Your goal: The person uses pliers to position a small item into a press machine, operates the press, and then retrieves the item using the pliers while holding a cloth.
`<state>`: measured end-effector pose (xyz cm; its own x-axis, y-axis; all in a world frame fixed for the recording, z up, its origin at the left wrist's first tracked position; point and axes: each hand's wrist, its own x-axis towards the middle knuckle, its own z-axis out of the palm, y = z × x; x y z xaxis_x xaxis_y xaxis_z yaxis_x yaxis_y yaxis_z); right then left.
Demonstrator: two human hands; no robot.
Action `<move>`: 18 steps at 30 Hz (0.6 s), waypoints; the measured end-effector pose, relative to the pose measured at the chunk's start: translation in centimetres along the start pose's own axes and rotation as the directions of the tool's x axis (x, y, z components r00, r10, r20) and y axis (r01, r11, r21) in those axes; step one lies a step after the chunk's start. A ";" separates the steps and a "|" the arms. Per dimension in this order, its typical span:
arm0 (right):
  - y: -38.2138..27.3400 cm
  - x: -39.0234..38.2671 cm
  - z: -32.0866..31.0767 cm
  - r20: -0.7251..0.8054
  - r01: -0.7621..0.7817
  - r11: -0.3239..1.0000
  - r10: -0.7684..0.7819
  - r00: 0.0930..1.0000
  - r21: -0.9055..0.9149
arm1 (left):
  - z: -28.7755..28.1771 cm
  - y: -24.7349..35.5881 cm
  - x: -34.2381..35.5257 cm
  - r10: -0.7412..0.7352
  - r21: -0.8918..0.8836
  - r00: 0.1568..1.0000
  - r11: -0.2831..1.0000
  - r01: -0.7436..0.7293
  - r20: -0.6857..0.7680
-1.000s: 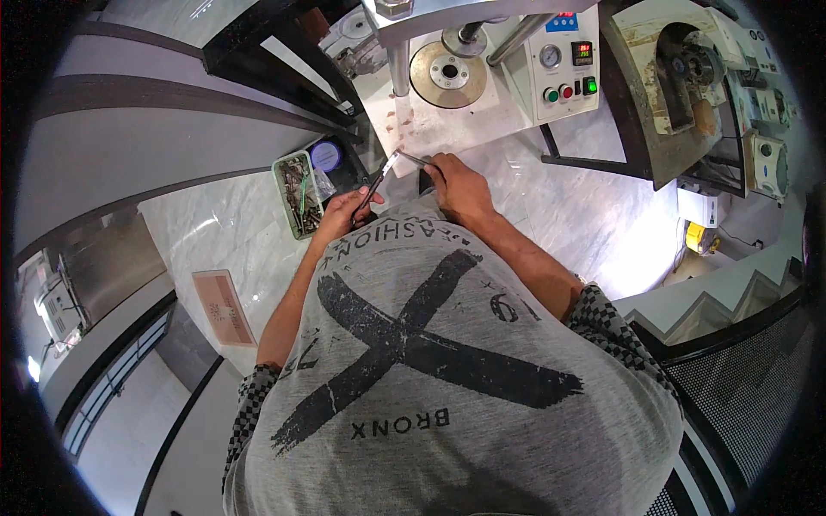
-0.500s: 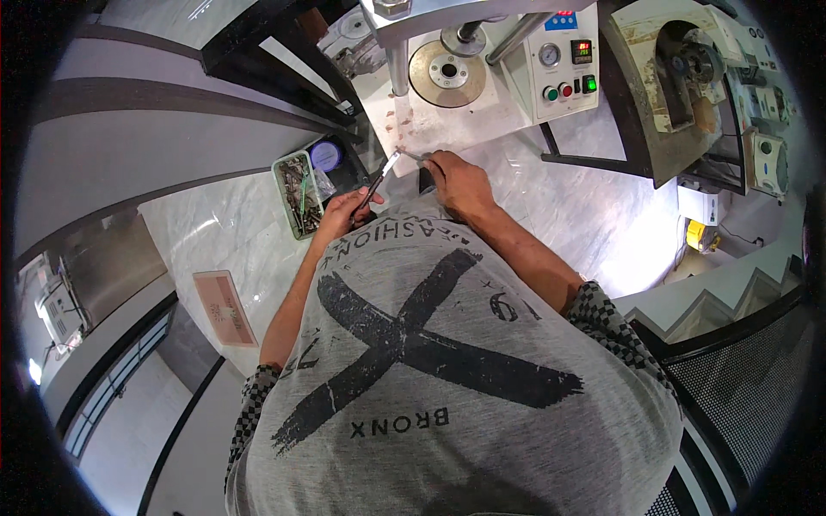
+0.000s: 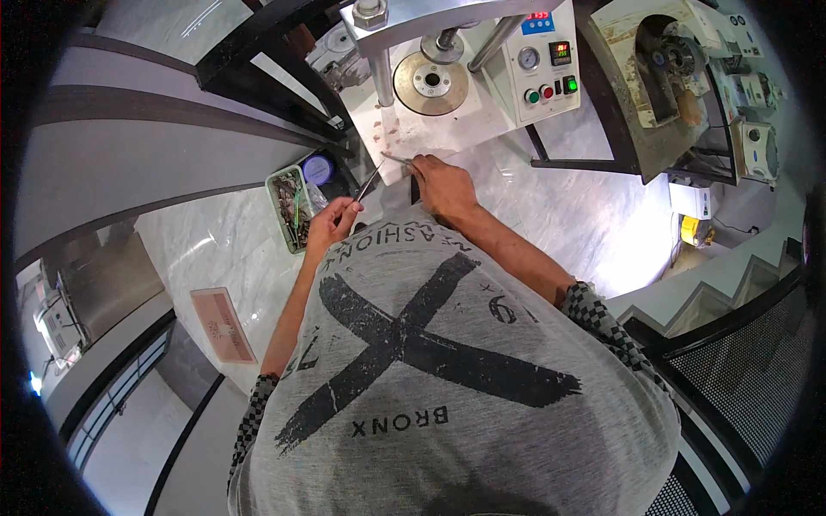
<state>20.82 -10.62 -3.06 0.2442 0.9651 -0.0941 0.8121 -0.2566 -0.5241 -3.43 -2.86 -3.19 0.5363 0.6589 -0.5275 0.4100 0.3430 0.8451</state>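
Observation:
My left hand [image 3: 331,225] is closed around the rear of a slim metal tool [image 3: 371,181], whose tip points up toward the white work surface's near corner. Its exact kind is too small to make out. In my right hand [image 3: 443,187], fingers pinch a thin grey metal rod-like tool [image 3: 397,159] that reaches left over that corner. The two tips are close together; whether they touch I cannot tell. Small brownish bits [image 3: 379,138] lie on the white work surface [image 3: 469,129]. Behind them, a round metal plate [image 3: 404,96] sits beneath a press ram [image 3: 441,48].
A control box [image 3: 548,77] with buttons, a gauge and lit displays stands right of the plate. At the left are a green-rimmed tray [image 3: 274,196] of small parts and a purple-lidded tub [image 3: 317,169]. A stained machine [image 3: 628,43] stands far right.
The left tool has turned, so its bright flat face now shows as a thin line. My left hand has moved slightly left and down. The whole view has shifted a little.

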 end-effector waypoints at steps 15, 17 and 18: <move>1.5 1.5 -0.6 -0.023 -0.136 0.849 0.171 0.985 0.511 | 0.1 1.8 0.8 0.548 0.593 0.826 0.711 -0.379 -0.129; 1.7 1.4 -0.9 -0.081 -0.113 0.817 0.192 0.978 0.566 | 0.0 1.5 0.4 0.446 0.541 0.859 0.801 -0.258 -0.251; 2.0 1.2 -1.2 -0.063 -0.135 0.773 0.220 0.973 0.620 | -0.1 1.2 0.4 0.448 0.542 0.859 0.799 -0.260 -0.248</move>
<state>23.40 -10.06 -3.21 0.4502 0.8796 -0.1534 0.2660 -0.2962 -0.9173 -2.83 -2.08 -2.39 0.4615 0.8855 -0.0534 0.5880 -0.2603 0.7658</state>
